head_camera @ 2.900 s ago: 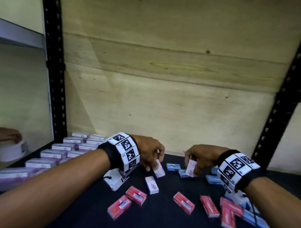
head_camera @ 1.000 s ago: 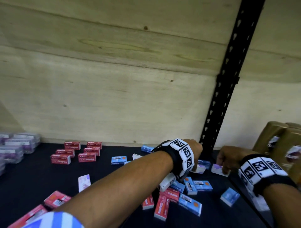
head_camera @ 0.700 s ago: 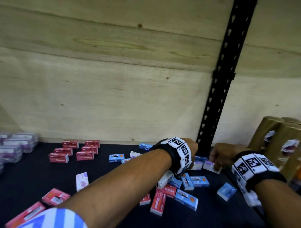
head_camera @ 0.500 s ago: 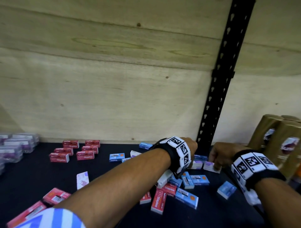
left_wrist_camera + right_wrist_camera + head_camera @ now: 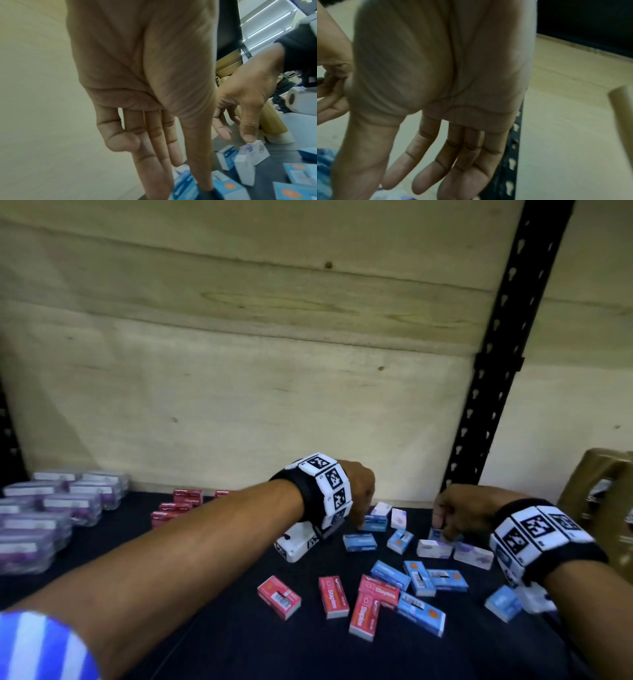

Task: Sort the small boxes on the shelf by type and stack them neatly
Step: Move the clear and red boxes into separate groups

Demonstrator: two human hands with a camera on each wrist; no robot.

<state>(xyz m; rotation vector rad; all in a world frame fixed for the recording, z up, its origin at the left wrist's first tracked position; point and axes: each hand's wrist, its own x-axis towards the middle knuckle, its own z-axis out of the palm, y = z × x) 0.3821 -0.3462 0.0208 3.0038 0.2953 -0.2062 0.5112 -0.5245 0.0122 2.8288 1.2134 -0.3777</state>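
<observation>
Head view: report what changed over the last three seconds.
Both hands moved right along the shelf and let go of the boxes they pinched. Now the left hand touches a blue box with straight fingers, and the right hand thumbs a white-lilac box. Purple stacks and red stacks stayed.

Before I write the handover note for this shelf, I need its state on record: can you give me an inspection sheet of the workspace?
Surface: dark shelf mat, plywood back wall behind it.
Job's things: purple boxes stacked at left; back red boxes in neat rows; loose red boxes, blue boxes and white-lilac boxes scattered and mixed at right.
Clutter: nothing seen.
Hands: left hand has straight fingers pointing down at a blue box; right hand has its thumb touching a white-lilac box.
Cables: nothing clearly seen.
Surroundings: black slotted upright; gold packs at far right.
</observation>
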